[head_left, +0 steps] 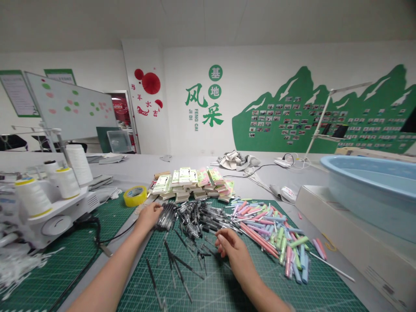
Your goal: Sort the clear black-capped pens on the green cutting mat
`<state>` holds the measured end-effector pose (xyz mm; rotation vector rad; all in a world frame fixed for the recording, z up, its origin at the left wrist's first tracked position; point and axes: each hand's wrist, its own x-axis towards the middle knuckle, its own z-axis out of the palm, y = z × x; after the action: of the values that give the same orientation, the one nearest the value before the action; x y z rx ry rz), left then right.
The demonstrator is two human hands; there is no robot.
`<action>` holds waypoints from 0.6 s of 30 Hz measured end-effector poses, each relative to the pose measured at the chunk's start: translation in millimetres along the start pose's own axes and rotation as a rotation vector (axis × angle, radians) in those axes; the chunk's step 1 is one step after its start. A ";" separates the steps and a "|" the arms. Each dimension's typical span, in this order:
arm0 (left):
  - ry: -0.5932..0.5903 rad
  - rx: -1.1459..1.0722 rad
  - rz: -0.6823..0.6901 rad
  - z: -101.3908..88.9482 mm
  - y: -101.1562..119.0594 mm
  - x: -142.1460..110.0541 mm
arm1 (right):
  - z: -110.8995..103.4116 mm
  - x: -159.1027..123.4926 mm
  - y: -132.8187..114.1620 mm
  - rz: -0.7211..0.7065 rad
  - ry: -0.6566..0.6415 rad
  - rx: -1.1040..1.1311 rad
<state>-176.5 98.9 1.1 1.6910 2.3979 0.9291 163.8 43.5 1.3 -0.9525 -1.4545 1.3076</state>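
Observation:
My left hand [149,217] rests against the left edge of the pile, beside a row of black pens [167,216] lying side by side. Its fingertips are partly hidden, so I cannot tell whether it grips any of them. In front of the loose black and clear pens [211,214], my right hand [234,249] is closed, thumb against curled fingers, around what looks like a slim pen. More dark pens [175,264] lie scattered on the green cutting mat [208,290] between my forearms. Pastel pens [282,236] in pink, green, blue and purple are heaped to the right.
Small printed boxes [186,177] are stacked behind the pens, with a yellow tape roll [135,196] to their left. A sewing machine [58,225] with thread cones stands left. At right, a blue basin [373,190] sits on a white box [351,234]. Crumpled cloth [238,161] lies behind.

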 end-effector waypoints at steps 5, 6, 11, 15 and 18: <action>-0.013 0.047 0.042 0.6 1.9 -1.5 | -0.9 0.5 -0.8 -0.005 0.003 -0.009; -0.012 0.049 0.053 -1.1 3.1 -2.8 | -0.7 0.5 -1.0 -0.007 0.004 -0.012; -0.022 0.025 0.159 -8.7 23.6 -14.5 | 0.3 -0.7 -3.2 -0.007 0.000 -0.042; -0.115 0.033 0.316 -7.4 49.0 -28.1 | -1.4 -1.0 -3.1 -0.029 0.011 -0.188; -0.146 0.125 0.333 -2.6 60.4 -36.9 | -4.0 -0.9 -2.3 -0.121 0.049 -0.374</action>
<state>-112.4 78.5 23.4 2.1678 2.1621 0.6679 168.0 43.4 3.5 -1.1083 -1.7249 0.9345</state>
